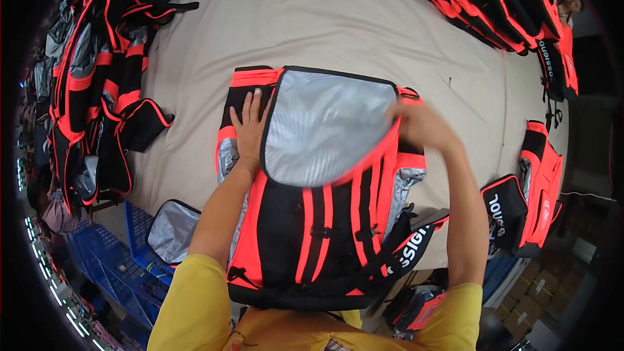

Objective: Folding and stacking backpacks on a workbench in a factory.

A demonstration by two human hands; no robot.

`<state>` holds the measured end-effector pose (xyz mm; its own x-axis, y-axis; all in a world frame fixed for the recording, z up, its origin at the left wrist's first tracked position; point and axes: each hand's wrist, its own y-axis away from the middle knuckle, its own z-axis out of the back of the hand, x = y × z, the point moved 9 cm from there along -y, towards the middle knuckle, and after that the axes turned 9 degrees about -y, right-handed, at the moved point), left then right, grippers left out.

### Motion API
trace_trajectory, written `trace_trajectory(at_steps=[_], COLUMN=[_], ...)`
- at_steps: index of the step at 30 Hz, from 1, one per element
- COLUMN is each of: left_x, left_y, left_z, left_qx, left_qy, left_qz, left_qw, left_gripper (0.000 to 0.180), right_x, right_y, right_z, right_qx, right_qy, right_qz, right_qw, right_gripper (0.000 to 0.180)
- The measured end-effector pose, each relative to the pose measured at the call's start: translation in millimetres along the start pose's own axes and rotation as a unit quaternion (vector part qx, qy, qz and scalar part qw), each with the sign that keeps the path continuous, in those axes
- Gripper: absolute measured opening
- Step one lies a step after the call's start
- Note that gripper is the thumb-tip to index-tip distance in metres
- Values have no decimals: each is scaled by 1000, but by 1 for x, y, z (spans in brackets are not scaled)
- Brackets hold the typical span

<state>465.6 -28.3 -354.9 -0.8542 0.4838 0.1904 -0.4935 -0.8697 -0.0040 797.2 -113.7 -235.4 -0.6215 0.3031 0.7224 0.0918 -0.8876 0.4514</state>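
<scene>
A head-worn fisheye looks down on the backpack (318, 162) from close above.

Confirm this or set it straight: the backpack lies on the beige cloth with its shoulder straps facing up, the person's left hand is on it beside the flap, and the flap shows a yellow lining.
The lining colour is wrong: in the head view, the flap shows a silver lining. The backpack, beige cloth, shoulder straps and left hand are as stated.
</scene>
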Motion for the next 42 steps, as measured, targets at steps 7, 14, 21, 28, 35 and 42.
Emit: trace_trajectory(at_steps=[7, 14, 21, 28, 35, 42], left_x=[-8, -43, -115, 8, -62, -44], left_y=[2, 81, 242, 84, 74, 73], left_z=[29, 129, 159, 191, -25, -23], left_qx=[-84, 58, 263, -113, 243, 202], left_qy=[127, 403, 264, 479, 882, 901], left_qz=[10, 14, -115, 56, 254, 242], left_qw=[988, 913, 921, 869, 313, 297], left_gripper=[65, 62, 103, 77, 72, 85], right_x=[-33, 14, 48, 11, -100, -104], right_y=[77, 268, 215, 142, 94, 66], right_z=[-29, -217, -163, -89, -190, -212], right_qx=[-462, -279, -342, -455, -337, -277], right_qy=[-160, -3, 84, -432, -761, -797], right_qz=[21, -199, -116, -42, -2, -25], right_qw=[872, 939, 929, 778, 554, 537], right_gripper=[50, 90, 81, 65, 77, 92])
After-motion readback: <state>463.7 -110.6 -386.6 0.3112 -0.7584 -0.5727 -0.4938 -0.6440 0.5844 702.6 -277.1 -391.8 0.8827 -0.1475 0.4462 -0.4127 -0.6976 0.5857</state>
